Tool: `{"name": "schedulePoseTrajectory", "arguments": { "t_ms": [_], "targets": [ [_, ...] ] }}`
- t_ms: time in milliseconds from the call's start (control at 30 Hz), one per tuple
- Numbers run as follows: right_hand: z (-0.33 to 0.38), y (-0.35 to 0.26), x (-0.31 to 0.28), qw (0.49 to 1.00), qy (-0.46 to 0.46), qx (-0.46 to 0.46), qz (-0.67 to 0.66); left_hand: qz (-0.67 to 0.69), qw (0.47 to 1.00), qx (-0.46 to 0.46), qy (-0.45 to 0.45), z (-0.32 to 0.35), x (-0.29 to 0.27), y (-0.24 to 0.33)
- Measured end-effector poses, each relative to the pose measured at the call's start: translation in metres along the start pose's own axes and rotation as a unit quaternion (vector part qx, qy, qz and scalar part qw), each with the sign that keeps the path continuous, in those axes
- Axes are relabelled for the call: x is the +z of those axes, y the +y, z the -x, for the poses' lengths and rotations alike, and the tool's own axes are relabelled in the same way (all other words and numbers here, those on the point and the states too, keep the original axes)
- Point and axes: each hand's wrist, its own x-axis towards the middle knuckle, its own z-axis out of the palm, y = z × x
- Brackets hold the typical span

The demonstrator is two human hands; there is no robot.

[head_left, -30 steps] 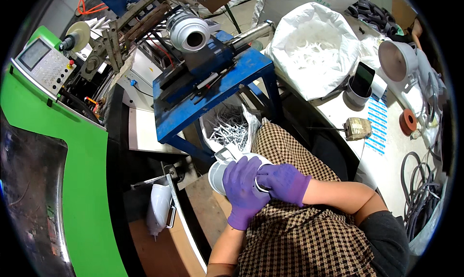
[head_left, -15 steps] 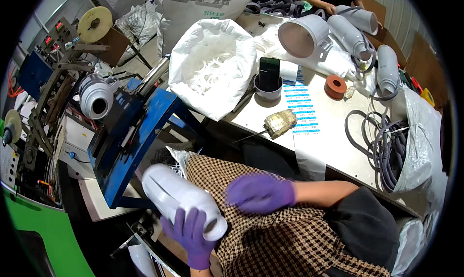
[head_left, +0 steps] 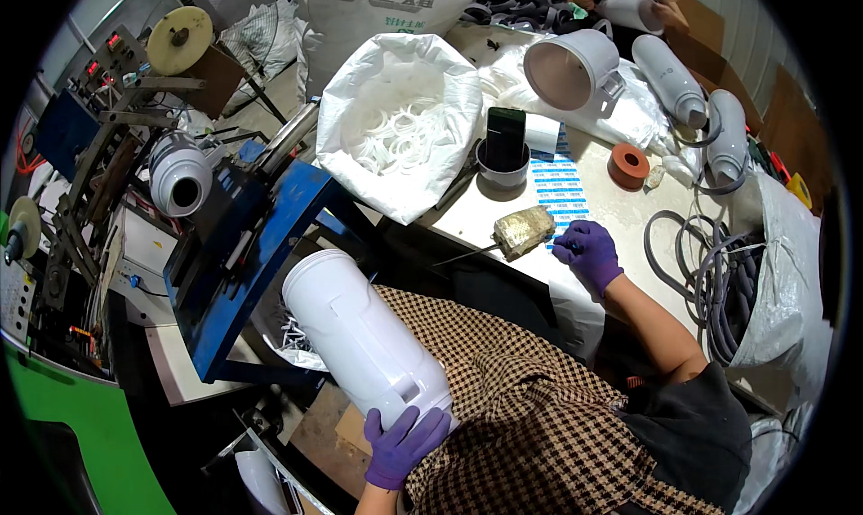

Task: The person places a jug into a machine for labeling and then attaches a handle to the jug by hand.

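A white plastic cylindrical housing [head_left: 364,335] lies tilted across my lap, its wide rimmed end up and to the left. My left hand [head_left: 404,448], in a purple glove, is closed round its lower end. On the table's near side, my right hand [head_left: 589,254], also gloved, has its fingers pinched together over the lower part of a sheet of blue-and-white labels [head_left: 559,187]. Whatever those fingertips hold is hidden. Just left of that hand sits a tape-wrapped block with a thin metal rod [head_left: 524,232].
A white sack of white rings [head_left: 400,137] stands behind the blue metal stand [head_left: 261,272]. A phone [head_left: 505,137] rests in a cup. An orange tape roll [head_left: 628,167], grey strips [head_left: 715,272] and more housings [head_left: 670,79] are at the right. Another person works at the far right.
My right hand has moved from over my lap to the label sheet. The housing in my left hand has turned, its wide end now upward. Across the table, the other person has shifted a housing.
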Motion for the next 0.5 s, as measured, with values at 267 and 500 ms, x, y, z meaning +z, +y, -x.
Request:
{"name": "schedulePoseTrajectory", "arguments": {
  "t_ms": [267, 500],
  "targets": [
    [-0.025, -0.117, -0.001, 0.967, 0.017, -0.193, -0.163, 0.043, 0.997, -0.057, -0.014, 0.026, 0.006, 0.010],
    [-0.100, -0.275, 0.132, 0.884, -0.263, -0.256, -0.290, 0.064, 0.995, -0.037, -0.070, 0.022, 0.005, -0.001]
  ]
}}
